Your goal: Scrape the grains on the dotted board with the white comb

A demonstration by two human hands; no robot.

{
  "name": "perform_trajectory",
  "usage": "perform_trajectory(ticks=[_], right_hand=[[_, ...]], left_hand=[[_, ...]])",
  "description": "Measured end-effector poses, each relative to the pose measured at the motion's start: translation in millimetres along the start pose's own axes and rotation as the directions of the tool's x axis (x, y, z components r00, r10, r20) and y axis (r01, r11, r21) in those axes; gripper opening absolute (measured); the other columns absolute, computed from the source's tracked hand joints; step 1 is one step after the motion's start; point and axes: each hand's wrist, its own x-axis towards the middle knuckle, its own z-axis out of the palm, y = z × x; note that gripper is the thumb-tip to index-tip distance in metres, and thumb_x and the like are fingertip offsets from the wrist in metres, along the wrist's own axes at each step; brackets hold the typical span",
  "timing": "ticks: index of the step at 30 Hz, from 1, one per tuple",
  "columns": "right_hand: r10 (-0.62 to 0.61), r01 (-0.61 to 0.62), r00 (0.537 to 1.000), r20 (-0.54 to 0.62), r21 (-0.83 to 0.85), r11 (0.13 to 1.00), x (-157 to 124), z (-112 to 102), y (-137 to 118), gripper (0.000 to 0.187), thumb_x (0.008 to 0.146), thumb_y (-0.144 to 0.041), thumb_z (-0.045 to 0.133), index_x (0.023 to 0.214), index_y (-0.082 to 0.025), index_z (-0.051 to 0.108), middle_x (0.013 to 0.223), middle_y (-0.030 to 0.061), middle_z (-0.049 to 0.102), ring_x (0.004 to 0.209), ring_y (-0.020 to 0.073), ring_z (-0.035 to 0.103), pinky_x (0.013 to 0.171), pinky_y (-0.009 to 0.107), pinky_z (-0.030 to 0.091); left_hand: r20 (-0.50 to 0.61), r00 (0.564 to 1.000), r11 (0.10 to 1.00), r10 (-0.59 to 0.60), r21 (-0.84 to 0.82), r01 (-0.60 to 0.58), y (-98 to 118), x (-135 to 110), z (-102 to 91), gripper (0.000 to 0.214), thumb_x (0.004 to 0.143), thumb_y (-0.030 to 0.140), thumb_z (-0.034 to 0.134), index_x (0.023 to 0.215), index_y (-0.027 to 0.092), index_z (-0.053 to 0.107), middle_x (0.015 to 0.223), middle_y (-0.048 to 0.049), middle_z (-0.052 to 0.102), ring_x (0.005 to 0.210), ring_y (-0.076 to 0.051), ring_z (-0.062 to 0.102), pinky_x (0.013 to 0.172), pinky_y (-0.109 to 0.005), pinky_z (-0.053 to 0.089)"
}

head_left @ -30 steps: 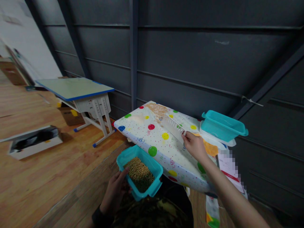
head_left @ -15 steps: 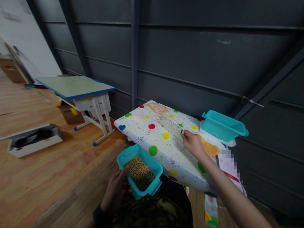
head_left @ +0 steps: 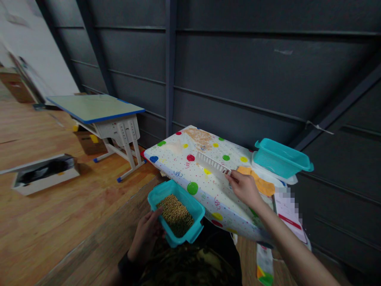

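My left hand point(head_left: 149, 230) grips the near left rim of a teal plastic container point(head_left: 195, 208), thumb over the edge. Inside it lie yellowish beans point(head_left: 175, 210), with darker green ones toward the near end. The container is held at the front edge of the table, a little below its top. My right hand point(head_left: 242, 184) is closed on the end of a white slotted plastic strip point(head_left: 212, 162), low over the spotted tablecloth point(head_left: 178, 161). Beyond the strip, tan grains point(head_left: 198, 138) are scattered on the cloth. A pale powdery patch point(head_left: 172, 148) lies to their left.
A second teal container point(head_left: 281, 159) stands at the table's right end beside an orange cloth point(head_left: 260, 182) and a paper sheet point(head_left: 288, 218). To the left are a school desk point(head_left: 97, 107) and an open white box point(head_left: 44, 174) on the floor. A dark panelled wall point(head_left: 238, 71) rises behind.
My right hand has drawn the white strip nearer to me and slightly left, away from the tan grains. My left hand keeps its hold on the container.
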Motion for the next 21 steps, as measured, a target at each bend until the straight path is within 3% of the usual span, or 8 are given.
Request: perform_trajectory(ticks=[4, 9, 13, 16, 21], right_hand=[[-0.038, 0.037, 0.999, 0.017, 0.053, 0.998, -19, -6, -16, 0.036, 0.102, -0.041, 0.051, 0.071, -0.026, 0.062, 0.061, 0.0052, 0.067, 0.053, 0.0199, 0.061, 0.057, 0.029, 0.041], [-0.109, 0.105, 0.994, 0.03, 0.101, 0.989, -46, -13, -40, 0.032, 0.104, -0.034, 0.053, 0.087, -0.024, 0.077, 0.065, 0.0056, 0.075, 0.052, 0.0208, 0.067, 0.058, 0.03, 0.05], [-0.179, 0.174, 0.984, 0.02, 0.17, 0.97, -62, -18, -58, 0.031, 0.106, -0.03, 0.054, 0.103, -0.025, 0.084, 0.085, 0.0088, 0.085, 0.066, 0.0231, 0.078, 0.063, 0.031, 0.057], [-0.152, 0.144, 0.988, 0.032, 0.187, 0.972, -61, -21, -61, 0.029, 0.106, -0.033, 0.056, 0.1, -0.025, 0.084, 0.084, 0.0078, 0.085, 0.066, 0.0225, 0.078, 0.062, 0.03, 0.056], [-0.043, 0.047, 0.999, -0.032, 0.11, 0.993, -27, -17, -40, 0.036, 0.104, -0.043, 0.055, 0.078, -0.024, 0.071, 0.068, 0.0059, 0.075, 0.058, 0.0197, 0.067, 0.058, 0.029, 0.045]], left_hand=[[0.015, 1.0, 1.0, -0.005, -0.013, 0.005, 4, -3, 3.0, 0.065, 0.056, 0.069, 0.103, 0.071, 0.021, 0.063, 0.05, 0.0065, 0.059, 0.042, -0.012, 0.056, 0.042, -0.024, 0.047], [-0.001, 1.0, 1.0, 0.003, -0.007, -0.003, 11, -7, 8.5, 0.067, 0.05, 0.071, 0.105, 0.068, 0.021, 0.063, 0.05, 0.006, 0.061, 0.041, -0.012, 0.056, 0.041, -0.024, 0.047], [-0.01, 1.0, 1.0, 0.021, -0.001, -0.021, 8, -4, 4.4, 0.066, 0.053, 0.069, 0.104, 0.068, 0.021, 0.062, 0.049, 0.0078, 0.057, 0.041, -0.012, 0.055, 0.04, -0.024, 0.047], [0.017, 1.0, 1.0, 0.016, -0.002, -0.016, 4, 1, 0.2, 0.062, 0.059, 0.068, 0.103, 0.072, 0.021, 0.064, 0.051, 0.0058, 0.061, 0.042, -0.013, 0.057, 0.041, -0.024, 0.048], [-0.058, 0.998, 0.999, 0.034, 0.0, -0.034, -1, 7, -0.7, 0.069, 0.048, 0.074, 0.103, 0.065, 0.022, 0.06, 0.047, 0.0058, 0.056, 0.038, -0.012, 0.054, 0.036, -0.024, 0.044]])
